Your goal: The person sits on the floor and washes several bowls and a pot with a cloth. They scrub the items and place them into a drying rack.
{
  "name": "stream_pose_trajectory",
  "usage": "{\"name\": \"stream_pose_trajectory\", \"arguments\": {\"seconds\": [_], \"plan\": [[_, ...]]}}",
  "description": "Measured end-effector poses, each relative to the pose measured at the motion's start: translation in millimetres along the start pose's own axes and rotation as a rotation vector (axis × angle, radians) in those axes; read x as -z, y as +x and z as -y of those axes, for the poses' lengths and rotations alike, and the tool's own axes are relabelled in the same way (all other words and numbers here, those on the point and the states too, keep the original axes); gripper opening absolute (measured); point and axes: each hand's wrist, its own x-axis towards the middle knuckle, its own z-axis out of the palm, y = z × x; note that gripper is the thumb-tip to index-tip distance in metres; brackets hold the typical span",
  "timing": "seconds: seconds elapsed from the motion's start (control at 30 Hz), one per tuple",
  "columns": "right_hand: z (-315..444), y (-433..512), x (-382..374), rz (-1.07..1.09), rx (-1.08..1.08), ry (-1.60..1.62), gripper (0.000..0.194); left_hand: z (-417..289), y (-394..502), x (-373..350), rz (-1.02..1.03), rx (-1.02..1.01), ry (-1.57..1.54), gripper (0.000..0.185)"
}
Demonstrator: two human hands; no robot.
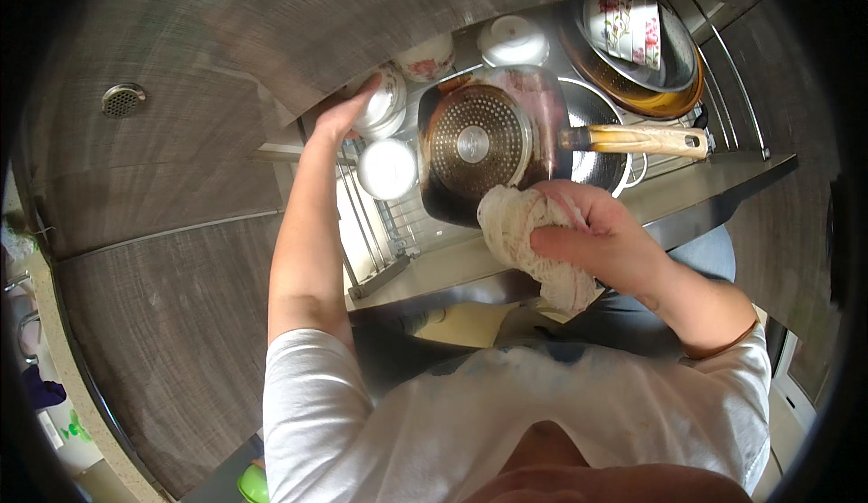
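My left hand (348, 111) reaches into a pull-out wire drawer and rests against a stack of white bowls (385, 103) at its far left; the fingers are partly hidden, so its grip is unclear. My right hand (583, 228) holds a bunched, pale mesh cloth (525, 232) at the near edge of an upside-down square frying pan (475, 144). The pan has a stained base and a scorched, light handle (644, 141) pointing right. Under it lies a white-rimmed metal colander or pan (597, 106). One white bowl (386, 169) stands left of the frying pan.
Nested pans (576, 62) with flowered bowls (624, 28) stand at the back right. More bowls (513, 41) are at the back. The drawer's front panel (719, 198) lies close to my body. Wood-look cabinet doors (169, 299) and a speckled counter edge (68, 354) are at left.
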Motion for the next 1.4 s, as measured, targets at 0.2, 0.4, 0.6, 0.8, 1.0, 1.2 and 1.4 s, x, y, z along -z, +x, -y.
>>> {"name": "stream_pose_trajectory", "arguments": {"seconds": [0.2,0.4,0.6,0.8,1.0,1.2,1.4], "plan": [[-6.2,2.4,2.3,0.017,0.045,-0.003,0.03,4.9,4.5,2.5,0.051,-0.008,-0.147,0.106],[-3.2,-3.5,-3.0,-0.035,0.075,-0.085,0.035,3.8,-5.9,-0.5,0.054,0.0,-0.132,0.099],[-2.5,-1.6,0.6,-0.044,0.134,-0.176,0.036,-6.2,-18.3,4.6,0.074,-0.031,-0.074,0.094],[-4.0,-3.3,2.6,-0.08,0.113,-0.164,0.036,-7.5,-26.6,4.5,-0.138,0.04,0.177,0.099],[6.5,-2.2,9.3,-0.126,0.246,-0.286,0.033,14.7,-102.1,-1.9,-0.358,-0.561,0.039,0.075],[0.8,10.9,26.3,-0.194,0.258,-0.055,0.03,-61.6,-255.6,13.5,0.112,-0.736,-0.409,0.053],[6.4,25.1,13.8,-0.098,0.229,0.03,0.028,-115.3,-362.6,16.4,0.71,-1.058,-0.67,0.061]]}}
